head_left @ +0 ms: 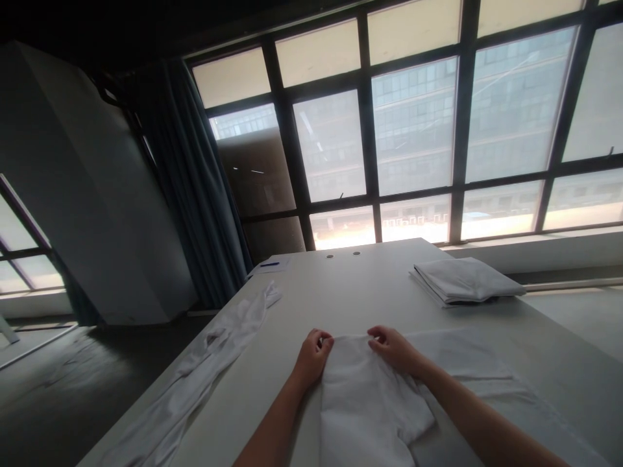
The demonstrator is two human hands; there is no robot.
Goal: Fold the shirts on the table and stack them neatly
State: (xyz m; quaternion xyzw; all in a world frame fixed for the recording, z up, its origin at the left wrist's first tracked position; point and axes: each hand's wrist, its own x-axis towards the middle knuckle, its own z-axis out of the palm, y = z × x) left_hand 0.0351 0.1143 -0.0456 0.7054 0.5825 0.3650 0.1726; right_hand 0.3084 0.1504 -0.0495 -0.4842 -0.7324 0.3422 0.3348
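Observation:
A white cloth garment (357, 402) lies partly folded on the white table (311, 298) before me; its exact kind I cannot make out. At its far left corner, my left hand (314, 357) is closed, with thumb and fingers pinching the edge. My right hand (392, 349) pinches the same far edge a short way to the right. Beyond my right forearm the fabric spreads flat (462, 357) across the table, and loose creases bunch below the right wrist.
A folded stack of white cloth (464, 279) rests at the table's right side. Crumpled white fabric (228, 337) runs along the left edge. Paper with a dark pen (269, 264) lies at the far left corner. A blue curtain (195, 188) and large windows (413, 123) stand behind.

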